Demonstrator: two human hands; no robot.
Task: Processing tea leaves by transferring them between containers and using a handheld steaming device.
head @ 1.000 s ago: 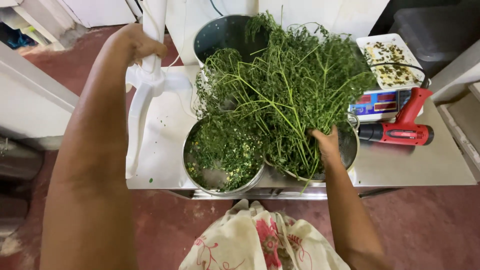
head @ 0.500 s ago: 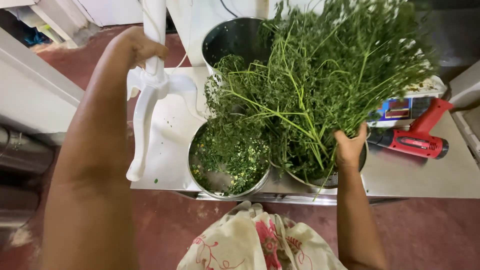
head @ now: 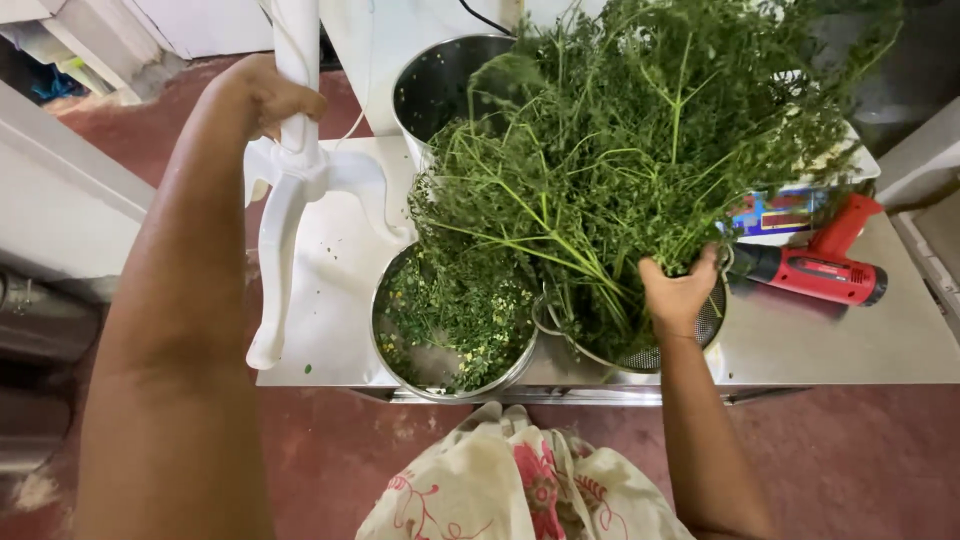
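My right hand (head: 680, 292) grips the stem ends of a large bunch of leafy green herbs (head: 640, 150), held up over a steel strainer bowl (head: 640, 352). My left hand (head: 265, 95) is closed around the upright post of a white plastic stand (head: 290, 200) at the table's left side. A round steel bowl (head: 452, 322) holding loose stripped green leaves sits at the front edge, left of the strainer. Behind it stands a tall empty steel pot (head: 440, 85), partly hidden by the herbs.
A red power drill (head: 815, 265) lies on the steel table (head: 850, 345) at the right, beside a colourful box (head: 775, 212). A white tray edge shows behind the herbs. The floor is red. White furniture stands at the left.
My right hand has lifted the herb bunch higher and slightly rightward out of the strainer bowl. My left hand has stayed on the white post.
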